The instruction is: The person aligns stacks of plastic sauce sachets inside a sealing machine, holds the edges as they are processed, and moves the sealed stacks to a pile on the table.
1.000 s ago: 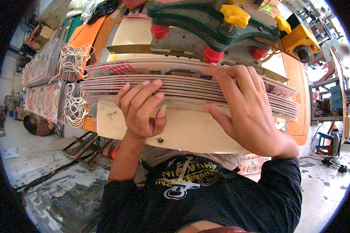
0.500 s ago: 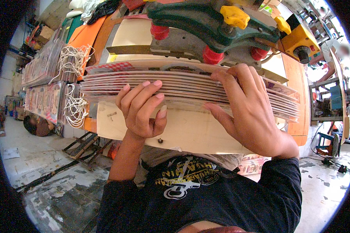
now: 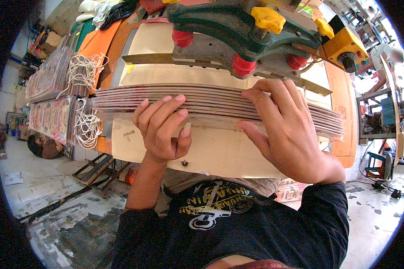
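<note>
Left hand: the left hand [image 3: 162, 130] is nearest the body, fingers curled upward with the fingertips [image 3: 168, 99] pressed against the front edge of the stack of flat printed sheets [image 3: 121, 101]. The grip is half bent, not pinching anything; it only pushes on the edge. Compared with a second ago it has hardly shifted, sitting at the same spot on the stack.

Right hand: the right hand [image 3: 286, 130] lies over the stack's front edge farther along, fingers spread on top and the thumb under the lower sheets, so the grip is clasping the thickness of the pile. It too holds the same place as a second ago.

Change: almost none. Both hands stay put and the sheets look as even as before, which I take to mean the pile is being held square rather than moved.

Stack: it rests on the pale wooden tabletop [image 3: 220, 152], its front edge overhanging slightly toward the person, directly under the machine.

Machine: just behind the stack stands a green metal machine head [image 3: 220, 22] with red posts [image 3: 241, 65] and yellow knobs [image 3: 268, 18], its foot near but apart from the top sheet.

Far left: more bundles with white cord handles [image 3: 83, 71] are stacked well apart from the hands.
</note>
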### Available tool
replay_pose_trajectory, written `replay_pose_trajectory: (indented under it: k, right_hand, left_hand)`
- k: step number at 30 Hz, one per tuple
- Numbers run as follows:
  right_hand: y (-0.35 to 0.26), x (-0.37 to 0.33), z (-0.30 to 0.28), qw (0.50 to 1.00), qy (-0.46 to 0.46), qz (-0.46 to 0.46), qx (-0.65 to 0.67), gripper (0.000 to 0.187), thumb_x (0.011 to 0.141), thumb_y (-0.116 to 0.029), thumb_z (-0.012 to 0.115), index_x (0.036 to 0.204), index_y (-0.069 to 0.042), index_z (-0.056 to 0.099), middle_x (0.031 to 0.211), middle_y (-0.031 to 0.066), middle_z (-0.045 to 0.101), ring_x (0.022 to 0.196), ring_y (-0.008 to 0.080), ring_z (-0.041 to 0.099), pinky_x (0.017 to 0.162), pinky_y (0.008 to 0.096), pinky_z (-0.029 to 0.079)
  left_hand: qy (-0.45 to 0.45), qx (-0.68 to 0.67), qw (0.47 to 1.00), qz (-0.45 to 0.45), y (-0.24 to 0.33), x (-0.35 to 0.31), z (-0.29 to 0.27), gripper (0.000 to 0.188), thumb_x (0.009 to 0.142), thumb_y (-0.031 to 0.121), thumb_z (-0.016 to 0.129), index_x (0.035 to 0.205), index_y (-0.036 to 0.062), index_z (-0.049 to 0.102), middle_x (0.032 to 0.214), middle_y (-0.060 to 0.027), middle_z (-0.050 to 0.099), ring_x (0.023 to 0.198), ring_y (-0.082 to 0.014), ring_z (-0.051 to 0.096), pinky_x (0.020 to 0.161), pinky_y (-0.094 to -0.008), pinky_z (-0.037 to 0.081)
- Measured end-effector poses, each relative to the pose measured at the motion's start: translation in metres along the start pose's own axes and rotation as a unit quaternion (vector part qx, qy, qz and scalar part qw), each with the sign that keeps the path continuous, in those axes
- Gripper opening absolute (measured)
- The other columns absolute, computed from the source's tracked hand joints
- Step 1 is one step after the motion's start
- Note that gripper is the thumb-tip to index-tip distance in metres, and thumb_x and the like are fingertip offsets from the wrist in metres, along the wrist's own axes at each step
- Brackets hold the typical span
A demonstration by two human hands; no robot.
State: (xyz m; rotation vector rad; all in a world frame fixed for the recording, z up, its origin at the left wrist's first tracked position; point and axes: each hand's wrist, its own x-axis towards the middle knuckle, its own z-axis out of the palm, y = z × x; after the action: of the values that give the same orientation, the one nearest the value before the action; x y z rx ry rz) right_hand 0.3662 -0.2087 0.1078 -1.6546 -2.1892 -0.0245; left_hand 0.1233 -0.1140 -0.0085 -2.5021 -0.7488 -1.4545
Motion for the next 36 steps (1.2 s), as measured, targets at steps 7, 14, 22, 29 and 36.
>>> replay_pose_trajectory:
  k: [7, 14, 22, 29, 36]
  right_hand:
    - [0.007, 0.002, -0.001, 0.999, 0.005, -0.013, 0.044, 0.049, 0.080, -0.023, 0.080, 0.119, -0.001, 0.061, 0.111, 0.0143, 0.057, 0.103, 0.0347, 0.054, 0.089, 0.0448, 0.046]
    - [0.008, 0.000, 0.011, 1.000, 0.013, 0.002, 0.021, 0.061, 0.074, -0.034, 0.083, 0.119, 0.000, 0.059, 0.113, 0.0143, 0.053, 0.106, 0.0328, 0.052, 0.092, 0.0432, 0.045]
    - [0.009, -0.002, 0.020, 0.999, -0.023, 0.022, -0.005, 0.059, 0.078, -0.044, 0.080, 0.112, -0.001, 0.055, 0.099, 0.0124, 0.060, 0.093, 0.0287, 0.063, 0.079, 0.0375, 0.051]
    - [0.011, -0.004, 0.035, 0.997, 0.005, 0.012, -0.074, 0.063, 0.072, -0.055, 0.079, 0.101, -0.004, 0.057, 0.083, 0.0065, 0.064, 0.079, 0.0253, 0.069, 0.068, 0.0362, 0.052]
    - [0.010, -0.005, 0.035, 0.995, 0.003, 0.021, -0.096, 0.062, 0.073, -0.056, 0.077, 0.100, -0.004, 0.056, 0.085, 0.0065, 0.062, 0.082, 0.0235, 0.069, 0.070, 0.0338, 0.052]
  left_hand:
    - [-0.014, 0.033, 0.999, -0.029, 0.002, 0.003, 0.001, 0.032, 0.105, 0.038, 0.050, 0.121, 0.0113, 0.056, 0.132, -0.0134, 0.068, 0.123, -0.0316, 0.060, 0.117, -0.0522, 0.030]
    - [-0.031, 0.055, 0.998, -0.012, 0.003, 0.006, 0.004, 0.034, 0.103, 0.031, 0.046, 0.125, 0.0084, 0.059, 0.131, -0.0124, 0.069, 0.126, -0.0284, 0.059, 0.121, -0.0455, 0.022]
    - [-0.032, 0.051, 0.998, -0.004, 0.003, 0.006, 0.003, 0.034, 0.102, 0.028, 0.045, 0.123, 0.0065, 0.061, 0.128, -0.0120, 0.070, 0.124, -0.0286, 0.060, 0.121, -0.0458, 0.022]
    - [-0.020, 0.048, 0.999, 0.007, 0.001, 0.006, 0.005, 0.034, 0.102, 0.027, 0.044, 0.123, 0.0061, 0.061, 0.128, -0.0127, 0.070, 0.124, -0.0291, 0.060, 0.120, -0.0468, 0.024]
    - [-0.015, 0.052, 0.998, 0.012, 0.002, 0.007, 0.007, 0.034, 0.104, 0.028, 0.043, 0.124, 0.0063, 0.060, 0.129, -0.0132, 0.070, 0.125, -0.0298, 0.060, 0.120, -0.0483, 0.024]
